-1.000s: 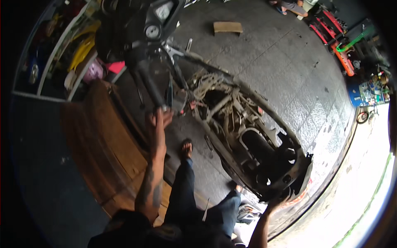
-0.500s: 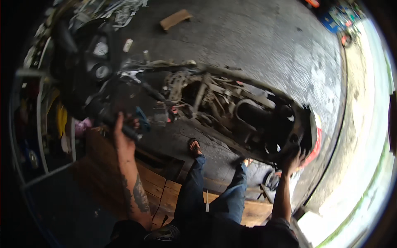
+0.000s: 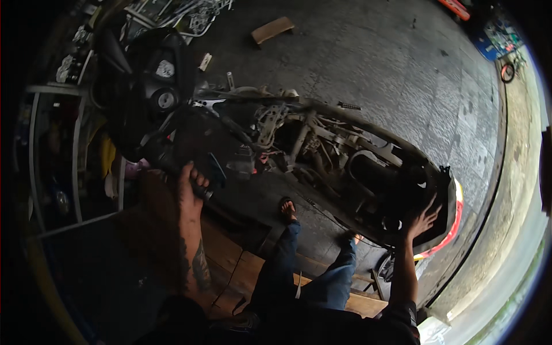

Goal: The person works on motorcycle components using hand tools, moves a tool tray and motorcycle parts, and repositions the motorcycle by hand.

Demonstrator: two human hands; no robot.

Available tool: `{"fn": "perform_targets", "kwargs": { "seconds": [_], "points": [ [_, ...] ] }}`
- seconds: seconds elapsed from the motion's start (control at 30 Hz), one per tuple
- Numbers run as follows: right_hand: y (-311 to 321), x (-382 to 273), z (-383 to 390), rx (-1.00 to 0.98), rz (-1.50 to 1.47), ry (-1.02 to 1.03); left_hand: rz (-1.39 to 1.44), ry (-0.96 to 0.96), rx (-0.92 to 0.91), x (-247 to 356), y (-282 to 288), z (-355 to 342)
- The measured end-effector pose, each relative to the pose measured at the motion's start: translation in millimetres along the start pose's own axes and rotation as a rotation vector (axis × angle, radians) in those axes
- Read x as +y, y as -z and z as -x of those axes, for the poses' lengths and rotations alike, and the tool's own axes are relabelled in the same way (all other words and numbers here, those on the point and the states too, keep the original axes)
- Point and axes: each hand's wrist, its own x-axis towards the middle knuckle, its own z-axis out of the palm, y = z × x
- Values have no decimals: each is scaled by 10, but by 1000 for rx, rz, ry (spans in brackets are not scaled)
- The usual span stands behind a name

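A stripped-down scooter (image 3: pixel 302 141) lies across the view with its panels off and its frame and inner parts bare. Its dark front end, with a round dial (image 3: pixel 166 100), is on the left. My left hand (image 3: pixel 191 187) is wrapped round the handlebar grip (image 3: pixel 207 195) on the near side; a small teal-edged piece shows beside it. At the scooter's rear, my right hand (image 3: pixel 422 222) rests against the dark tail section with its fingers spread. A red tail light (image 3: pixel 457 218) shows just beyond that hand.
Near my legs stands a wooden bench (image 3: pixel 224 247). On the left is a metal-framed shelf (image 3: pixel 76 161); metal parts (image 3: pixel 198 17) lie at the far left. A wooden block (image 3: pixel 273 30) sits on the floor (image 3: pixel 368 52), and a blue container (image 3: pixel 489 49) is at the far right.
Nearly everything, including both hands and the scooter, sits farther right in the view. My right hand's fingers look more spread; my left hand stays at the handlebar grip.
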Motion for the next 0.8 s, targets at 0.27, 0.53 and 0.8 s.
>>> {"fn": "perform_targets", "kwargs": {
  "seconds": [0.27, 0.53, 0.8],
  "points": [
    [-103, -206, 42, -49, 38, -3, -61, -28, 23, 150, 142, 125],
    [-176, -192, 52, -20, 117, 13, -120, 36, -7, 263, 294, 115],
    [-224, -270, 108, 52, 163, 5, -185, 98, -25, 348, 564, -35]
  ]
}}
